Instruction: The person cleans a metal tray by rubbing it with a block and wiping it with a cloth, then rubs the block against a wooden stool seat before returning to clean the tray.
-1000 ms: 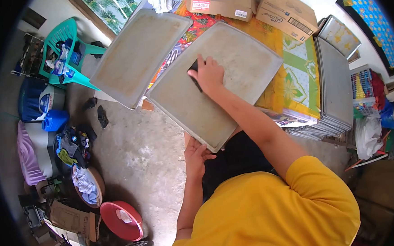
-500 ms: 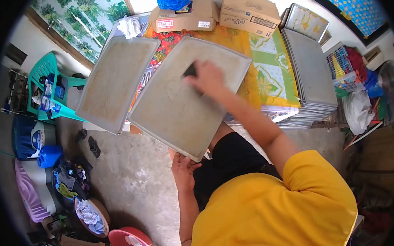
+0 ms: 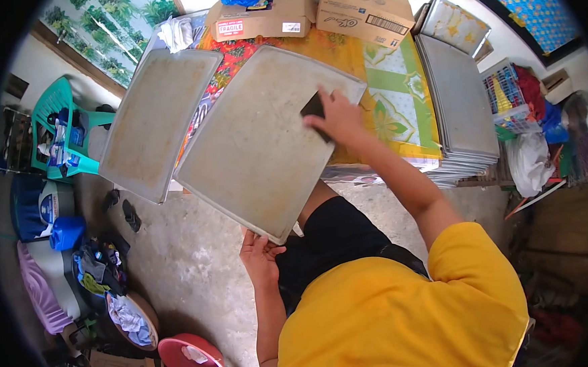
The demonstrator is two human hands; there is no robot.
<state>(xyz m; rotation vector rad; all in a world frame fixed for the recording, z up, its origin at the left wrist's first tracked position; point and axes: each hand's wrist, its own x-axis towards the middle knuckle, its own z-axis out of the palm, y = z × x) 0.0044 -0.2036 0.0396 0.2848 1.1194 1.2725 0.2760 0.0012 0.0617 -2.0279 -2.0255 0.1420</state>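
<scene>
A large grey baking tray (image 3: 257,132) with brownish stains slants across the table's front edge, its near corner over my lap. At that corner my left hand (image 3: 261,256) grips the rim, fingers partly hidden beneath it. My right hand (image 3: 342,118) presses a flat black scrubbing pad (image 3: 314,109) on the tray's surface near its right edge. To the left, a second stained tray (image 3: 159,124) lies partly on the table and overhangs its front.
A tall stack of trays (image 3: 460,99) stands at the table's right end. Cardboard boxes (image 3: 364,11) sit at the back on the patterned tablecloth (image 3: 394,110). A green plastic chair (image 3: 61,124) is on the left; a red basin (image 3: 190,361) rests on the floor.
My right hand has slid the black pad rightward across the tray, from near its middle to its right edge. My left hand keeps its hold on the near corner. The view has shifted slightly.
</scene>
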